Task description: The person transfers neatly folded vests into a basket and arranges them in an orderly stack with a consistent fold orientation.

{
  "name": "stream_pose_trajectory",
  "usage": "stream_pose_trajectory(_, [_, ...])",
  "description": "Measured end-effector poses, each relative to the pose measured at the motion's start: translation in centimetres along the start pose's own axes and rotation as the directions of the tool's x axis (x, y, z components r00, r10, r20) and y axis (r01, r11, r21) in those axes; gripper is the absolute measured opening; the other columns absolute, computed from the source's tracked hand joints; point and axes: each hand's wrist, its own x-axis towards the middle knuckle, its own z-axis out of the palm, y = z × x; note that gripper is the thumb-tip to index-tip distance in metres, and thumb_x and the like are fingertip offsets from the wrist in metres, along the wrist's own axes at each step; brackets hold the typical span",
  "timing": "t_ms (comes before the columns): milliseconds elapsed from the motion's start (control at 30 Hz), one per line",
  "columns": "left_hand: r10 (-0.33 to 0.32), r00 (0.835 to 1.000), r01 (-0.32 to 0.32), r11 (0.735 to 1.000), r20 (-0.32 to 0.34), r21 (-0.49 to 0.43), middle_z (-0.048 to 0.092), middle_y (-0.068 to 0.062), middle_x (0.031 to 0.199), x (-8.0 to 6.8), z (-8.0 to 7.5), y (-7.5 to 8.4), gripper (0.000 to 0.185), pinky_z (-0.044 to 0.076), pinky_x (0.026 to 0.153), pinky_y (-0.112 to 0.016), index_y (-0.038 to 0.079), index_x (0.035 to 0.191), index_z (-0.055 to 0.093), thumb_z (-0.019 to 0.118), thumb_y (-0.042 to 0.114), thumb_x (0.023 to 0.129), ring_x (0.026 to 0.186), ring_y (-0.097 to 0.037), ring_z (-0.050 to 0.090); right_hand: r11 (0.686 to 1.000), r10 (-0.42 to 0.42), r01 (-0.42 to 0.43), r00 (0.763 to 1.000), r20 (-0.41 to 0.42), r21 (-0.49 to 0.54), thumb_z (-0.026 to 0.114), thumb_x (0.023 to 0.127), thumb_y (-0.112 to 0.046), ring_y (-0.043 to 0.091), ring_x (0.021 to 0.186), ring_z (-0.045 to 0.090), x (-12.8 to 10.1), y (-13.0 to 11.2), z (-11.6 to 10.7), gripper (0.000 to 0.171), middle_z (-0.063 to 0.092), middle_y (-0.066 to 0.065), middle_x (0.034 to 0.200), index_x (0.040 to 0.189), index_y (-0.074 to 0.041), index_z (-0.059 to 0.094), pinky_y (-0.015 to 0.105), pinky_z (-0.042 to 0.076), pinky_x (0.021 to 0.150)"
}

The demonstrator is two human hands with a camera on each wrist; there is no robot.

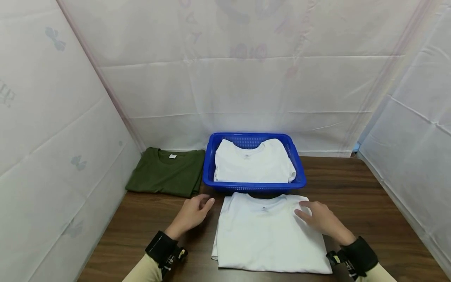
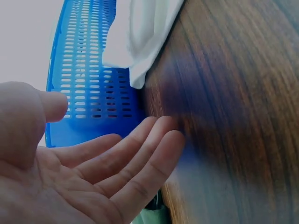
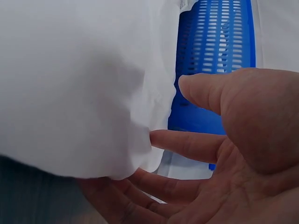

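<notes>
Two hands are seen at a folded white shirt (image 1: 269,235) on the table (image 1: 370,188), its long axis running away from the person. The right hand (image 1: 322,221) is laid flat, grip relaxed, on its far right corner; the left hand (image 1: 192,215), open and empty, is held just beside its left edge. Fingertips (image 3: 161,139) under the cloth are shown only by the right wrist view. Beyond, a second white shirt (image 1: 251,164) is held in a blue basket (image 1: 253,186).

Three folded T-shirts are showing: two white T-shirts, one (image 1: 269,235) lying at lower centre and one (image 1: 251,164) sitting mid-frame, plus one green T-shirt (image 1: 165,176) at centre left. One blue basket (image 1: 211,164) is sitting mid-frame.
</notes>
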Motion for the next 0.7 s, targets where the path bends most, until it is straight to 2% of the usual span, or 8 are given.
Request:
stream_pose_trajectory(133, [-0.030,0.999,0.031,0.999,0.020,-0.011,0.064,0.002,0.073,0.1,0.1,0.2,0.049,0.050,0.064,-0.032,-0.004,0.128,0.067,0.060,0.039,0.105,0.062,-0.010,0.057,1.000,-0.026,0.026,1.000,-0.005,0.001,0.068,0.100,-0.032,0.040,0.110,0.066,0.1,-0.7,0.4,0.049,0.066,0.030,0.126,0.130,0.006,0.066,0.052,0.055,0.082])
stream_pose_trajectory(233, [-0.029,0.999,0.030,0.999,0.027,-0.016,0.064,0.002,0.072,0.3,0.2,0.5,0.053,0.049,0.061,-0.031,-0.005,0.128,0.067,0.059,0.042,0.104,0.061,-0.011,0.056,0.999,-0.043,0.043,0.999,-0.006,0.012,0.067,0.101,-0.032,0.033,0.101,0.067,0.2,-1.1,0.6,0.049,0.066,0.030,0.125,0.130,0.007,0.066,0.045,0.054,0.074])
stream_pose_trajectory(333, [-0.015,1.000,0.015,1.000,0.022,-0.010,0.066,0.003,0.075,0.6,0.6,0.9,0.053,0.050,0.064,-0.032,-0.005,0.127,0.067,0.059,0.042,0.105,0.064,-0.011,0.057,0.999,-0.043,0.043,0.999,-0.006,0.023,0.067,0.101,-0.031,0.025,0.090,0.063,0.2,-1.4,0.6,0.048,0.068,0.029,0.123,0.131,0.007,0.066,0.036,0.047,0.066])
stream_pose_trajectory(433, [-0.018,1.000,0.018,0.999,0.019,-0.028,0.068,0.001,0.075,0.8,1.2,1.2,0.053,0.051,0.063,-0.032,-0.005,0.128,0.066,0.059,0.042,0.105,0.062,-0.011,0.059,0.999,-0.040,0.040,0.999,-0.002,0.029,0.067,0.101,-0.032,0.021,0.083,0.059,0.2,-1.6,0.6,0.049,0.068,0.028,0.122,0.131,0.007,0.065,0.033,0.042,0.063])
stream_pose_trajectory(533, [-0.033,0.999,0.034,0.998,0.022,-0.058,0.067,0.001,0.075,0.8,1.7,1.4,0.054,0.050,0.060,-0.030,-0.005,0.130,0.065,0.061,0.042,0.103,0.059,-0.010,0.059,0.999,-0.038,0.038,0.999,-0.002,0.038,0.067,0.101,-0.031,0.021,0.085,0.060,0.2,-1.6,0.6,0.049,0.068,0.027,0.123,0.132,0.007,0.065,0.034,0.043,0.064])
stream_pose_trajectory(700, [-0.012,1.000,0.013,0.998,0.024,-0.060,0.064,0.001,0.073,0.7,2.3,1.4,0.052,0.047,0.059,-0.028,-0.004,0.130,0.065,0.071,0.036,0.098,0.061,-0.011,0.056,0.997,-0.055,0.056,0.998,-0.027,0.051,0.068,0.100,-0.030,0.033,0.103,0.067,0.2,-1.2,0.9,0.045,0.068,0.027,0.124,0.130,0.005,0.067,0.045,0.054,0.076])
